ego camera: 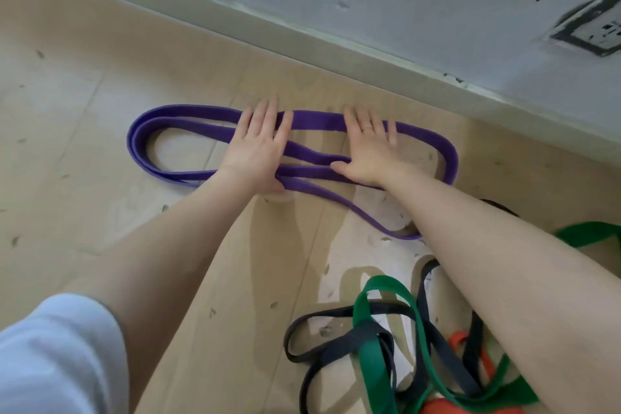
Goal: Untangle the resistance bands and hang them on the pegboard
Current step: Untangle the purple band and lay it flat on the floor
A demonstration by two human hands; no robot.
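A purple resistance band (148, 131) lies folded in long loops on the wooden floor, near the wall. My left hand (257, 144) presses flat on its middle, fingers spread. My right hand (369, 148) lies flat on the band a little to the right, thumb pointing left over a strand. At the lower right a tangle holds a green band (369, 346), a dark navy band (302, 339) and an orange band (457, 343) wound through each other. My right forearm crosses over part of that tangle. No pegboard is in view.
A pale skirting board (302, 40) runs along the grey wall behind the purple band. A wall socket (594, 27) sits at the upper right. Bare wooden floor (67, 111) stretches to the left.
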